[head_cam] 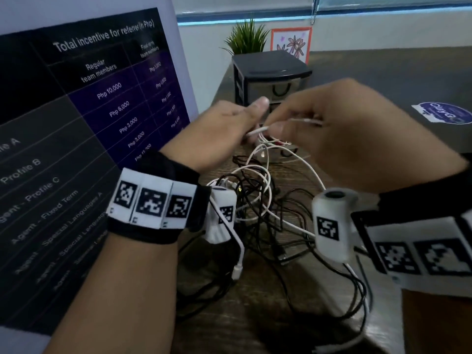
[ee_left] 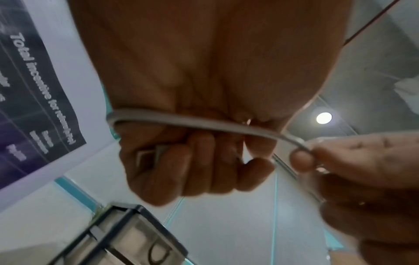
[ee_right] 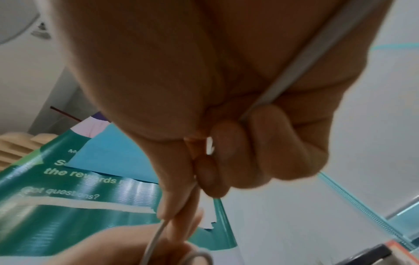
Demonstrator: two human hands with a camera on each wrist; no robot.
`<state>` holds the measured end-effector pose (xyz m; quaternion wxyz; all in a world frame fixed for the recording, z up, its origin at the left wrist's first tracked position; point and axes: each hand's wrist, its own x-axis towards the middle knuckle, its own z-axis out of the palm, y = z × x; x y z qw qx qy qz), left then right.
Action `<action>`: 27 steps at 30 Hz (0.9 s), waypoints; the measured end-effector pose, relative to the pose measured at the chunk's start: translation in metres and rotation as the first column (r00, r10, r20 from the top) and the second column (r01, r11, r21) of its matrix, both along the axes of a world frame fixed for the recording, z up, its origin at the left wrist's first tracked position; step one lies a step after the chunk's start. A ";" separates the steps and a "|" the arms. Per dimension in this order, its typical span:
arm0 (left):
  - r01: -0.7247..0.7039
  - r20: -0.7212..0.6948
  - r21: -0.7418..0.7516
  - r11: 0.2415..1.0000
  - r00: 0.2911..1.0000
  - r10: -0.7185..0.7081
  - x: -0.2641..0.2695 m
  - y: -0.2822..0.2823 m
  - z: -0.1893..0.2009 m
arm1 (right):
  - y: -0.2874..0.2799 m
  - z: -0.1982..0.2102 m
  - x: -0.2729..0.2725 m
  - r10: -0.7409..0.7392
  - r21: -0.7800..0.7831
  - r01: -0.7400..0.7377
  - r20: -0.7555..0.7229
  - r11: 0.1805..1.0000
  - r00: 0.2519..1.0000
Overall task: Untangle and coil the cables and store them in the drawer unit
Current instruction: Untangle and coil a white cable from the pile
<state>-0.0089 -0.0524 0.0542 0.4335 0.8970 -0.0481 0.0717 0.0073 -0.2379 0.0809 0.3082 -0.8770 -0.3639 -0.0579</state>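
Note:
A tangle of white and black cables (head_cam: 258, 200) lies on the dark wooden table, below both hands. My left hand (head_cam: 224, 131) is curled round a stretch of white cable (head_cam: 258, 130); the left wrist view shows that cable (ee_left: 181, 122) looped across my curled fingers (ee_left: 199, 161). My right hand (head_cam: 332, 129) pinches the same white cable (ee_right: 301, 59) between thumb and fingertips, close to the left hand. The black drawer unit (head_cam: 270, 75) stands behind the hands, drawers shut as far as I can see.
A large printed poster (head_cam: 84, 118) leans at the left of the table. Behind the drawer unit stand a small green plant (head_cam: 247, 37) and a framed flower picture (head_cam: 291, 42). A blue-and-white sticker (head_cam: 444, 112) lies at the right.

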 end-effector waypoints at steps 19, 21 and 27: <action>0.411 0.357 -0.820 0.398 0.911 -0.206 -0.003 -0.009 0.016 | 0.041 -0.035 0.011 -0.026 0.092 0.030 -0.048 0.995 0.999; 0.437 0.405 -0.840 0.323 0.900 -0.163 -0.002 -0.006 0.016 | 0.042 -0.037 0.010 0.013 0.067 -0.007 -0.086 0.998 0.996; 0.503 0.500 -0.862 -0.061 0.864 0.053 -0.003 0.006 0.021 | 0.045 -0.044 0.010 0.098 0.124 -0.082 -0.122 0.989 0.988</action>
